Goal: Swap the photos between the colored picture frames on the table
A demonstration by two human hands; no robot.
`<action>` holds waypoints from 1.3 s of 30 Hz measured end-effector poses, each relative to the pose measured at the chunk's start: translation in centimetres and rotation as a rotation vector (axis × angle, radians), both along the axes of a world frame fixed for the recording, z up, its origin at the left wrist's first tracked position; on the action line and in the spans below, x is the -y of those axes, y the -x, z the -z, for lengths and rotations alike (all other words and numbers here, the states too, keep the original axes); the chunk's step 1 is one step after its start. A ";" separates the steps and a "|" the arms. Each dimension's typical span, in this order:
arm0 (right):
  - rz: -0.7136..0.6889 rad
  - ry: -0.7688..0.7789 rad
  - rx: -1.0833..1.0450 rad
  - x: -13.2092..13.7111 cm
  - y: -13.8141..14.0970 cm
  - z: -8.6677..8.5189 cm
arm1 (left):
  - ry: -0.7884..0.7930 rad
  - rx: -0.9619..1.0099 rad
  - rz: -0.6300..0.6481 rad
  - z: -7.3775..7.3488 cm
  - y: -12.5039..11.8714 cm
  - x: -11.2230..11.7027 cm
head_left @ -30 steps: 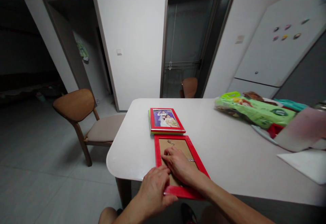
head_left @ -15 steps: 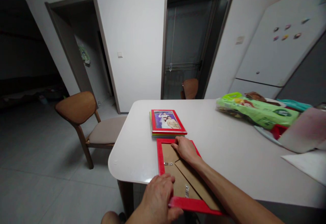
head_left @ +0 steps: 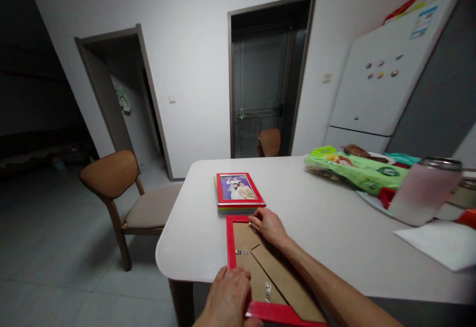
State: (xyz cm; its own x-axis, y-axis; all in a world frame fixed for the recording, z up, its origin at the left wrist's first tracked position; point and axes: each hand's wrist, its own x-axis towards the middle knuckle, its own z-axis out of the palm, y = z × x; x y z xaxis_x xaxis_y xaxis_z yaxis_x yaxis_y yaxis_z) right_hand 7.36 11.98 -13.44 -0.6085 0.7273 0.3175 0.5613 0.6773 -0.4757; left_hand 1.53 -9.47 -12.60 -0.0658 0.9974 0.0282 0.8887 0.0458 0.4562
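A red picture frame (head_left: 231,240) lies face down, partly over the near table edge, its brown backing board (head_left: 243,262) and stand flap facing up. Small metal clips (head_left: 241,252) hold the backing on its left and near sides. My left hand (head_left: 229,290) is closed around the frame's near left corner, thumb low on the rim. My right hand (head_left: 270,226) is closed at the far rim, its curled fingertips at another clip there; the forearm hides much of the frame's right side. Just beyond sits a stack of frames, topped by a red-framed photo (head_left: 240,189).
To the right on the white table (head_left: 320,247) are a green package (head_left: 357,168), a pinkish jar (head_left: 426,193) and a white sheet (head_left: 439,242). A wooden chair (head_left: 111,173) stands at the left. A fridge (head_left: 379,79) is at the back right.
The view has tilted up slightly. My right fingertips have shifted on the far rim, so a clip now shows beside them. My left hand keeps its hold on the frame.
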 end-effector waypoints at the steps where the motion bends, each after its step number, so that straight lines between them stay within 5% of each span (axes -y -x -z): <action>1: -0.014 0.005 -0.019 -0.1 -0.5 -0.2 | 0.003 -0.017 0.026 -0.1 -0.4 -0.3; 6: -0.013 0.055 -0.090 -0.3 -4.2 -1.0 | 0.018 -0.104 0.159 0.0 -3.4 -2.6; 11: 0.054 0.176 -0.201 0.3 -9.0 -0.5 | -0.078 -0.069 0.137 0.1 -5.0 -3.5; 16: 0.081 0.738 -0.671 3.2 -11.4 0.2 | -0.357 0.214 0.087 -3.0 -5.5 -4.1; 19: -0.070 1.121 -0.809 6.0 -10.6 0.2 | -0.521 0.597 -0.044 -4.7 -6.9 -5.4; 21: -0.123 1.210 -0.961 7.2 -10.1 0.0 | -0.560 0.872 -0.110 -5.4 -8.0 -6.5; 25: 0.055 1.037 -1.138 4.9 -11.9 -0.6 | -0.544 1.289 -0.106 -6.0 -9.0 -9.6; 28: 0.311 0.765 -0.830 -0.3 -15.5 -1.2 | -0.454 1.398 -0.140 -5.1 -8.6 -12.2; 30: 0.405 0.492 -0.421 -3.8 -17.8 -1.6 | -0.314 1.275 -0.180 -3.5 -8.6 -14.0; 35: 0.458 0.342 -0.176 -9.1 -20.9 -2.0 | -0.130 0.982 -0.257 1.3 -10.0 -17.3; 39: 0.486 0.267 -0.026 -10.7 -21.2 -1.3 | -0.078 0.757 -0.241 2.5 -10.1 -19.0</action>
State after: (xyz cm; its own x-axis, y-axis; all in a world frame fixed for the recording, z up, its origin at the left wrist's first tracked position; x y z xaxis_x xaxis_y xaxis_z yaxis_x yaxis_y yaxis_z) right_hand 28.54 22.71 -12.10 -0.1775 0.9796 0.0941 0.7651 0.1975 -0.6129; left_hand 11.62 9.49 -15.10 -0.3086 0.9503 -0.0418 0.3054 0.1406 0.9418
